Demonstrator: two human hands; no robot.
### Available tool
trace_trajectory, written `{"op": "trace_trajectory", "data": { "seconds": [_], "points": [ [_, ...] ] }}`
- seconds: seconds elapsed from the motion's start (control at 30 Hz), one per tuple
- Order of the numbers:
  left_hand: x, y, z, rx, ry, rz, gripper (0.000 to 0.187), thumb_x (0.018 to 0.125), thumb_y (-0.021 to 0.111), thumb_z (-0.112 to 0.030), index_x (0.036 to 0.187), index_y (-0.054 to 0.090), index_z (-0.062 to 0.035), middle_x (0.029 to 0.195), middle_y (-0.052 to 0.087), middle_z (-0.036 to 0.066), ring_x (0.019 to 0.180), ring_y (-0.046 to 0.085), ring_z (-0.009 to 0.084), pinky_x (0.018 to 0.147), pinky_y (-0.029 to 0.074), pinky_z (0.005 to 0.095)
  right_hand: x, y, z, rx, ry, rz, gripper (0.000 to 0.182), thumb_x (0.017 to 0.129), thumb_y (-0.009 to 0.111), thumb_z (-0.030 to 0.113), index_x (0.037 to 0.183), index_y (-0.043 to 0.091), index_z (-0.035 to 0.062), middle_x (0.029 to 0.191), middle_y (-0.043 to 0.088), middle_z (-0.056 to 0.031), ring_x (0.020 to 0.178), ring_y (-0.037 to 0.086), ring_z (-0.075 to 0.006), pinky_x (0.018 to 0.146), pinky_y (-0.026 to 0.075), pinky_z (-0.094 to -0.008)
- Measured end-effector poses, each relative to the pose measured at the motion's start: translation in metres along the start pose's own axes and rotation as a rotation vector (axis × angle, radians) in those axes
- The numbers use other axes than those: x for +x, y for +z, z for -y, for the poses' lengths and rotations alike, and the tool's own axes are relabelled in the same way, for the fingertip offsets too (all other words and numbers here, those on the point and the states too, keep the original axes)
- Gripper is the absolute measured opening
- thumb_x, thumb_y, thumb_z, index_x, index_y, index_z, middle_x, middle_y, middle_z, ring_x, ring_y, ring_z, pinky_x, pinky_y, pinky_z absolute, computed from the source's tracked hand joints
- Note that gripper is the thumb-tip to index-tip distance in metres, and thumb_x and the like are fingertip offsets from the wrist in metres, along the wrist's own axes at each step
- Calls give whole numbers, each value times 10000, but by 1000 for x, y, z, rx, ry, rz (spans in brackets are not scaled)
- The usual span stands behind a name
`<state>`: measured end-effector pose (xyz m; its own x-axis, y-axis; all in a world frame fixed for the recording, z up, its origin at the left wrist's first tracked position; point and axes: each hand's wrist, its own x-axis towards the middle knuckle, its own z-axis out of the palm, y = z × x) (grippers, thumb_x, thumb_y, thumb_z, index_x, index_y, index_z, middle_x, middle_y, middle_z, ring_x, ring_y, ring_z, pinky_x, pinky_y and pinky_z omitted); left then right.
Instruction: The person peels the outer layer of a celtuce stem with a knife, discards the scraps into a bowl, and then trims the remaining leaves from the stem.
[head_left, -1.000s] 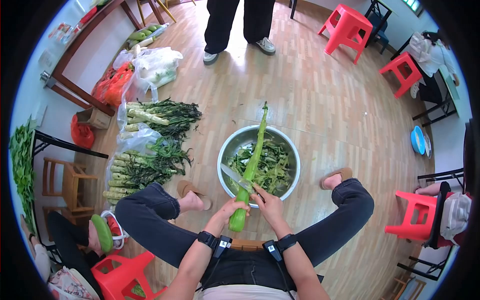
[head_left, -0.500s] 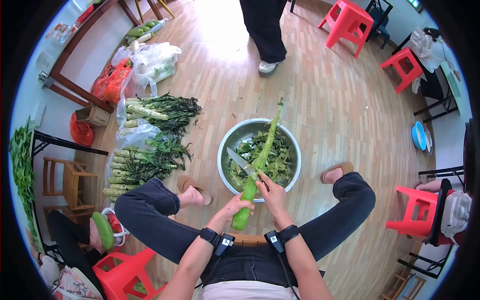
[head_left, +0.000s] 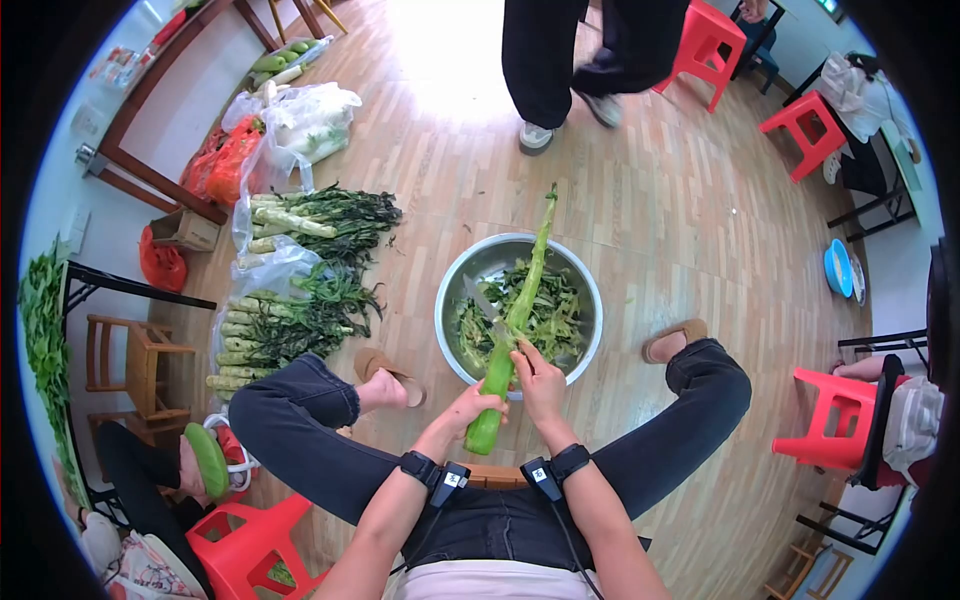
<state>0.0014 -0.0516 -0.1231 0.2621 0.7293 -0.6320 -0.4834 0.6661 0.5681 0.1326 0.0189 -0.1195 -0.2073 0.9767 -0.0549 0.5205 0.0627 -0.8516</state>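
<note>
Hands work over the lap: the left hand (head_left: 468, 408) clenches the thick lower end of a long green stem (head_left: 510, 335), the right hand (head_left: 541, 380) grips a knife (head_left: 483, 305) laid against it. The stem slants over a steel bowl (head_left: 455, 290) of peelings. Beyond, bundled greens (head_left: 300, 315) lie on the wooden floor.

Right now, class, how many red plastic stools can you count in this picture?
5: top stool behind the walker, upper-right stool, right stool, bottom-left stool, and a half-hidden one; others may be hidden.
</note>
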Motion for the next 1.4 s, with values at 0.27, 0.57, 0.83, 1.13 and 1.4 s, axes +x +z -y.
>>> {"op": "trace_trajectory", "data": {
  "seconds": [0.27, 0.57, 0.83, 1.13, 1.4],
  "points": [
    [1, -5, 12, -65, -9, 8, 465, 693, 608, -69, 1133, 464, -31, 785, 551, 61, 673, 571, 167, 641, 467, 289, 14, 1, -26, 655, 370, -124, 343, 914, 551, 256, 1133, 597, -3, 633, 535, 26, 547, 420, -31, 475, 365, -216],
    [-3, -4, -1, 17, -53, 8, 529, 694, 647, -75, 1186, 458, -23, 840, 579, 60, 756, 591, 163, 688, 467, 297, -4, -14, 6, 125, 141, 76, 412, 857, 591, 338, 1198, 563, 108, 554, 553, -87, 481, 536, -145, 504, 434, -291],
    [-3, -4, -2, 29, -17, 74, 546, 686, 651, -77, 1193, 454, -26, 813, 573, 51, 735, 579, 153, 688, 452, 282, -6, -12, 9, -49, 19, 49, 385, 831, 619, 330, 1151, 592, 117, 611, 608, -107, 539, 614, -242, 509, 462, -334],
    [-6, -1, -8, 35, -17, 97, 563, 681, 643, -100, 1201, 447, -11, 817, 551, 45, 712, 567, 141, 672, 453, 279, -5, -7, 13, 25, 41, 0, 333, 832, 625, 296, 1103, 617, 103, 603, 598, -112, 511, 596, -222, 491, 449, -326],
    [-2, 0, -3, 10, -23, 94, 546, 683, 636, -91, 1190, 446, -25, 800, 549, 46, 711, 562, 138, 668, 449, 273, -5, 7, 15, 416, 226, -75, 303, 882, 591, 255, 1099, 617, 44, 596, 579, -26, 498, 527, -81, 450, 416, -243]
  ]
}}
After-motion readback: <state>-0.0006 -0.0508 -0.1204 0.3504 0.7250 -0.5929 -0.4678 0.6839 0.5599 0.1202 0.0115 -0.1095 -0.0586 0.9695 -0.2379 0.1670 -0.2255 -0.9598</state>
